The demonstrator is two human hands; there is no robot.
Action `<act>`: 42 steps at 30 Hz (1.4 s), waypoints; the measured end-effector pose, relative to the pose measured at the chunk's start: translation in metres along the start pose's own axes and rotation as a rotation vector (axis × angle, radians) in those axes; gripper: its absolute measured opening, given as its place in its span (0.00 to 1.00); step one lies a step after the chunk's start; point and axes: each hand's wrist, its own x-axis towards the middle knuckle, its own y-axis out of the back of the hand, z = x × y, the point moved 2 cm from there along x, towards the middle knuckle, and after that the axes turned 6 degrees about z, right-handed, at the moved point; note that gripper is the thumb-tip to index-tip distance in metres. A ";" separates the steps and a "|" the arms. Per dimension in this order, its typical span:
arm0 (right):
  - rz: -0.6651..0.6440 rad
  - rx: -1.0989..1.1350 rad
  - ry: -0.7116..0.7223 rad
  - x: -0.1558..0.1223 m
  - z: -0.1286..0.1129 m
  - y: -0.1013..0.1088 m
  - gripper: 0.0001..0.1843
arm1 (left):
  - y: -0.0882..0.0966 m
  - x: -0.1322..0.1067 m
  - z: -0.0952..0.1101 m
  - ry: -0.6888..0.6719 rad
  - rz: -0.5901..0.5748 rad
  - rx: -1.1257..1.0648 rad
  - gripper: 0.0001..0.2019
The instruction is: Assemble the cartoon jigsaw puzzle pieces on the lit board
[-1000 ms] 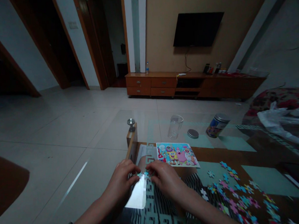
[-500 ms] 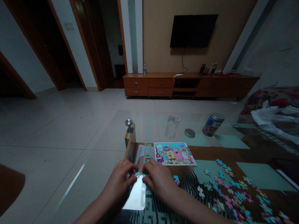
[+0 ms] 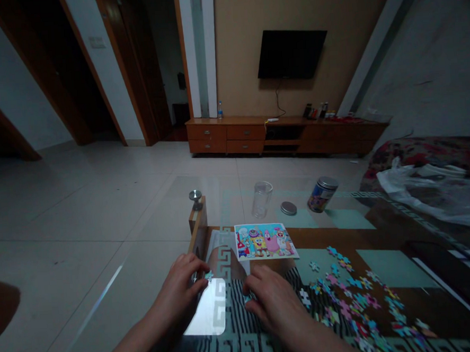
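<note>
My left hand [image 3: 185,279] is closed in a pinch on a small light-blue puzzle piece [image 3: 209,276], just above the glass table near its left side. To the right, my right hand [image 3: 272,293] hovers with curled fingers. Between its thumb and forefinger shows a bit of blue, seemingly another puzzle piece [image 3: 248,298], mostly hidden. Beyond the hands lies a colourful cartoon picture card [image 3: 266,242]. Many loose puzzle pieces [image 3: 362,300] are scattered to the right, with a pale one [image 3: 305,297] close to my right wrist.
A clear glass [image 3: 262,200], a round metal lid [image 3: 288,208] and a printed tin [image 3: 322,194] stand at the table's far side. A bright white rounded patch [image 3: 206,311] lies below my left hand. Further right are a plastic bag [image 3: 422,186] and a dark flat object [image 3: 443,269].
My hands were together at the small pieces; now they are apart, the right one having moved away to the right. The view has shifted slightly.
</note>
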 end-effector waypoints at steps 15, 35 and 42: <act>-0.062 0.057 -0.004 -0.080 0.045 0.026 0.16 | 0.001 0.001 -0.001 -0.021 -0.021 0.002 0.08; 0.186 -0.144 0.215 -0.066 0.041 0.017 0.28 | -0.013 0.000 -0.040 -0.072 0.014 0.038 0.15; 0.122 -0.151 0.172 -0.074 0.056 0.018 0.28 | -0.022 -0.001 -0.069 -0.139 0.048 0.045 0.13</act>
